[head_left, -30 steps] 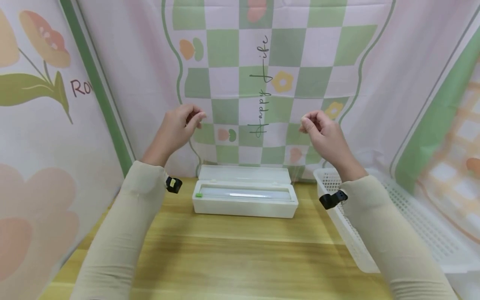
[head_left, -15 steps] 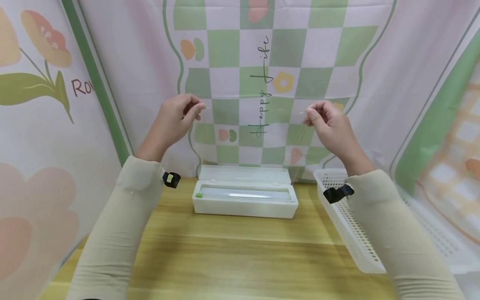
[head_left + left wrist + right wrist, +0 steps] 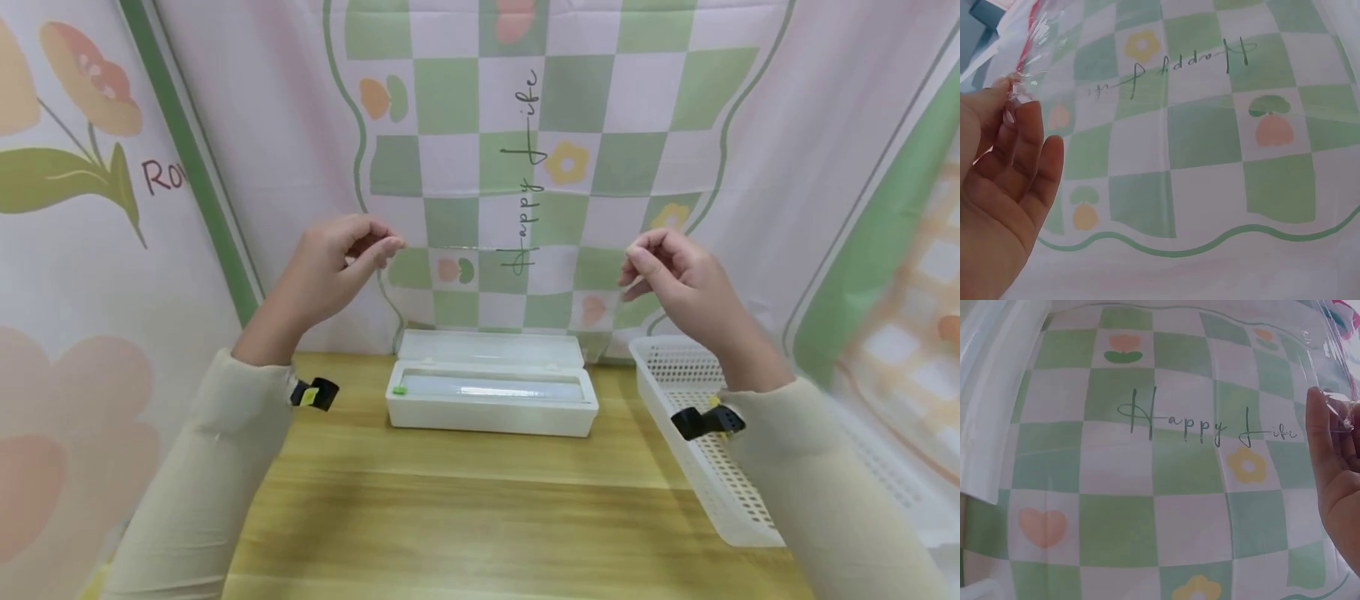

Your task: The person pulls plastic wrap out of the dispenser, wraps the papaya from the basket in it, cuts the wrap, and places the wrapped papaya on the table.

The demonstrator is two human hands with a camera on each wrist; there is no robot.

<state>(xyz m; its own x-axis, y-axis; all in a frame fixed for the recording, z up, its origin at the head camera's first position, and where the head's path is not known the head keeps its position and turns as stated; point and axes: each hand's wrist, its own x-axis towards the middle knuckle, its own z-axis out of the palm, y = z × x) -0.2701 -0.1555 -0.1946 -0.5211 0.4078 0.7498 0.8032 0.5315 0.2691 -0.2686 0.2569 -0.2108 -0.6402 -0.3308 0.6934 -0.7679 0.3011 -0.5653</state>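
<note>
Evidently, the thing in hand is a sheet of clear film (image 3: 468,247), its upper edge a thin glint between your two hands at twelve o'clock from the white box (image 3: 491,417), seen against the checkered cloth (image 3: 450,93); directions are read on a clock face centred on that box in the head view. Your left hand (image 3: 333,260), at ten o'clock, pinches one corner between thumb and forefinger, the other fingers loosely bent; your right hand (image 3: 682,279), at two o'clock, pinches the other corner, where the right wrist view shows the film bunched. The box rests on the table (image 3: 487,508), its lid (image 3: 491,348) raised at twelve o'clock, a roll (image 3: 491,387) inside and a green tab (image 3: 400,391) at its nine o'clock end; whether the film's lower edge joins the roll cannot be told. The likeliest fault is folding: should your hands draw together, the slack sheet may cling to itself. Uneven pull is a second hazard, since each corner hangs from a small pinch and could tear or slip free. If the film joins the roll, a hard tug might drag or tip the box. Lastly, the white basket (image 3: 693,477) lies between three and four o'clock, partly hidden by your right sleeve (image 3: 825,483); knocking its rim could jerk a corner loose.
</note>
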